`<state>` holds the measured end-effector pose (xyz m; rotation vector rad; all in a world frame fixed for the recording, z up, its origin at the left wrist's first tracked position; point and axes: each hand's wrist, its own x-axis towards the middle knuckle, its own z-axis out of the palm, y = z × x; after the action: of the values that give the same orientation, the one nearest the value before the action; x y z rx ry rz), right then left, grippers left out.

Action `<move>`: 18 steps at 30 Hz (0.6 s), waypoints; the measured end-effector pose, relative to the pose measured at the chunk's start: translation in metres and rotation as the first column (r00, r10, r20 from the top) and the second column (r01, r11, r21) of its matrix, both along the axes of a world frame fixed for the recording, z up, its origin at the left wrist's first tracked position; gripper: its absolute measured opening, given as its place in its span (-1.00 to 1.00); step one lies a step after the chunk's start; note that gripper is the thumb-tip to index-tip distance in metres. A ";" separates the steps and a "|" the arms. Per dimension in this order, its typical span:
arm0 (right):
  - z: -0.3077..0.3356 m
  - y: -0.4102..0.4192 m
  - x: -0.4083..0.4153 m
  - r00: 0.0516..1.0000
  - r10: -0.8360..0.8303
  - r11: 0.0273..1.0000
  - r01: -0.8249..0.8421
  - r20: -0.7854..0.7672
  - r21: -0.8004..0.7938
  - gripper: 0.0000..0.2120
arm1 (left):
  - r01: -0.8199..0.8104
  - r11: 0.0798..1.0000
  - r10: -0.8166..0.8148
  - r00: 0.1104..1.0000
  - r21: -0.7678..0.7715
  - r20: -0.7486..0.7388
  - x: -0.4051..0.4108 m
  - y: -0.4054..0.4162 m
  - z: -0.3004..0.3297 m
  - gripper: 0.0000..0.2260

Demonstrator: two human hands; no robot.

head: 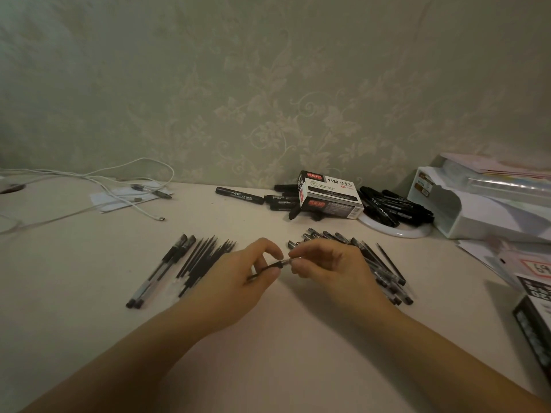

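Note:
My left hand grips a black gel pen by its barrel just above the pale table. My right hand pinches the pen's front end between fingers and thumb. The two hands meet at mid-table. To the left lies a row of black refills beside two capped pens. A pile of gel pens lies to the right, partly hidden behind my right hand.
At the back stand a marker box, loose black markers and a white dish with more markers. White cables trail at the back left. A white organiser, papers and a dark box crowd the right side.

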<state>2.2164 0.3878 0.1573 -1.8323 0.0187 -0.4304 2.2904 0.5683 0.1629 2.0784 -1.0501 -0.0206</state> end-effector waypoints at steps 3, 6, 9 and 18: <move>-0.001 0.000 0.001 1.000 0.026 1.000 -0.025 -0.011 0.010 -0.91 | -0.001 1.000 0.001 0.998 0.009 0.064 -0.001 0.000 0.002 -0.88; -0.002 0.000 0.001 1.000 0.014 0.998 -0.016 -0.025 -0.061 -0.96 | 0.025 1.000 -0.026 0.995 0.008 0.091 -0.004 -0.001 0.004 -0.85; -0.006 0.002 0.001 0.999 -0.046 0.967 0.046 0.005 -0.252 -0.81 | 0.032 0.999 -0.033 0.993 0.009 0.114 -0.006 -0.002 0.005 -0.83; -0.005 0.000 -0.001 1.000 -0.014 0.937 0.015 0.007 -0.349 -0.93 | 0.005 1.000 -0.005 0.990 -0.002 0.142 -0.004 -0.001 0.003 -0.86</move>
<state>2.2158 0.3874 0.1525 -2.1828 -0.0509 -0.4707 2.2865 0.5678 0.1658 2.1003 -1.1400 0.1277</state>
